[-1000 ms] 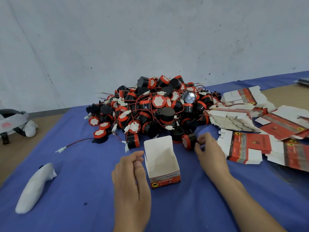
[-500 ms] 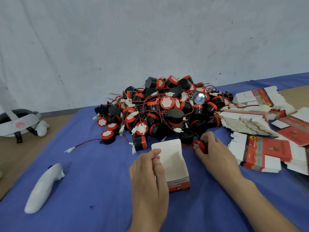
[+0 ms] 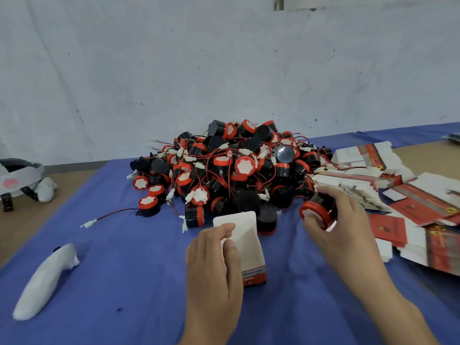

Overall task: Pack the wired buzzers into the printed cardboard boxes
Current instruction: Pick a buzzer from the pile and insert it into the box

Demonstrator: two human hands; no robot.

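Note:
A heap of black-and-red wired buzzers (image 3: pixel 231 168) lies on the blue cloth at the middle back. In front of it stands an open printed cardboard box (image 3: pixel 246 245), white inside with a red band at its base. My left hand (image 3: pixel 214 272) grips the box's left wall, thumb on its rim. My right hand (image 3: pixel 341 227) holds one buzzer (image 3: pixel 317 211) lifted just right of the box, its red face turned towards me.
Flat, unfolded red-and-white boxes (image 3: pixel 388 185) lie stacked and scattered at the right. A loose buzzer with a long wire (image 3: pixel 146 204) sits left of the heap. A white controller (image 3: pixel 43 282) lies at the front left and a white headset (image 3: pixel 20 180) at the far left.
My right hand has picked a buzzer off the front of the heap and raised it beside the box. My left hand has closed on the box's left wall.

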